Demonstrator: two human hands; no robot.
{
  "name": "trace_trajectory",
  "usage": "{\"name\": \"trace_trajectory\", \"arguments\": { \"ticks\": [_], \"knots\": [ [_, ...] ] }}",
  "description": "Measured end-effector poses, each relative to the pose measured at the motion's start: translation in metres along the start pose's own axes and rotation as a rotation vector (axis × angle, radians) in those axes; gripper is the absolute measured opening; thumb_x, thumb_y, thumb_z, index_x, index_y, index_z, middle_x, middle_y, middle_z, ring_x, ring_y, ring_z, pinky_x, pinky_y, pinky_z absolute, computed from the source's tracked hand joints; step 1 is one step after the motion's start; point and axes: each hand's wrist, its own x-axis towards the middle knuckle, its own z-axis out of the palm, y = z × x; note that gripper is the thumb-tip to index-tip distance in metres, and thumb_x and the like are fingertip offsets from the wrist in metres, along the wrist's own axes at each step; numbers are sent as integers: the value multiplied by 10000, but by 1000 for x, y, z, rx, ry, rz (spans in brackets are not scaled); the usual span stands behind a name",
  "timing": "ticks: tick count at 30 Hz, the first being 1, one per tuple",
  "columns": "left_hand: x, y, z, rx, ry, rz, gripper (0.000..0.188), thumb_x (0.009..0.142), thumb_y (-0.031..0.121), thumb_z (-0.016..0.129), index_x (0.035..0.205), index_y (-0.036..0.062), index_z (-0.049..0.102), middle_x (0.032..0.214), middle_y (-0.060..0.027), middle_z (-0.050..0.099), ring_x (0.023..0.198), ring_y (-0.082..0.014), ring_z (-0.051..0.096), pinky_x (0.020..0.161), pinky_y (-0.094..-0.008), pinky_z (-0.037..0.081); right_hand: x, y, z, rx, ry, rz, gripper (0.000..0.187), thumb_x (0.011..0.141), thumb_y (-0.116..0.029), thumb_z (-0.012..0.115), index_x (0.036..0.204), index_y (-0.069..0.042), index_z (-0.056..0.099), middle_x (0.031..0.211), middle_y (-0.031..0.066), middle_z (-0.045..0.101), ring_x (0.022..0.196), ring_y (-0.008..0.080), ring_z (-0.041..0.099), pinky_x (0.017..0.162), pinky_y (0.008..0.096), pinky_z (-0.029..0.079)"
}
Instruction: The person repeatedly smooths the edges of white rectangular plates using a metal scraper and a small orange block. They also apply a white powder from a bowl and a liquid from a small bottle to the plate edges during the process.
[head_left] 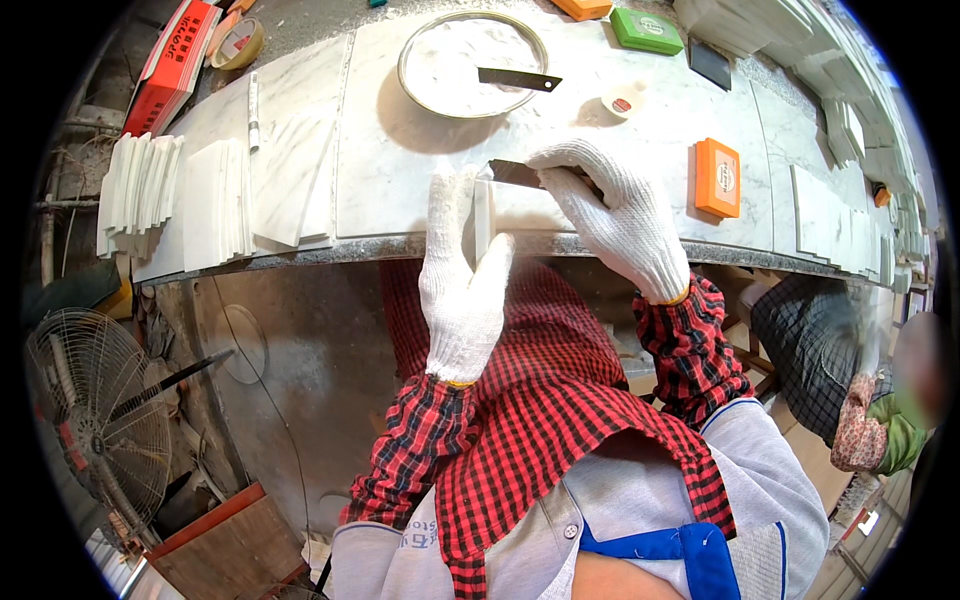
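Note:
My left hand (462,300), in a white knit glove, grips a thin white marble tile (484,215) stood on edge between thumb and fingers, above the bench's near edge. In my right hand (622,225), also gloved, is a dark flat scraper blade (514,173), its end at the top of the tile. Whether blade and tile touch, I cannot tell. Beyond both hands stands a round metal bowl (404,84) of white powder or paste. A second dark blade (518,79) lies across the bowl's right side.
White tiles (215,205) lie stacked at left, beside a marker (253,112). Right of my hands are an orange box (717,178), a small white bottle (624,101) and more tiles (835,220). A floor fan (100,420) stands lower left; another person (815,345) is at right.

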Motion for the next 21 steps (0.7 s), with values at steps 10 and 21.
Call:
{"name": "trace_trajectory", "arguments": {
  "ticks": [10,21],
  "knots": [
    [0,10,2,-23,-10,-10,833,898,-118,582,1611,3,168,1592,-173,381,1469,-250,375,1204,-352,294,-2,-1,-3,24,10,19,165,922,4,658,1079,-2,708,948,82,729,860,160,700,788,292,554],
    [0,14,1,11,-9,-33,810,902,-90,601,1601,-6,200,1592,-164,391,1469,-245,376,1202,-348,292,0,-2,-3,91,30,90,169,934,-12,653,1096,-7,702,932,62,716,843,129,671,768,274,539]
  ]
}}
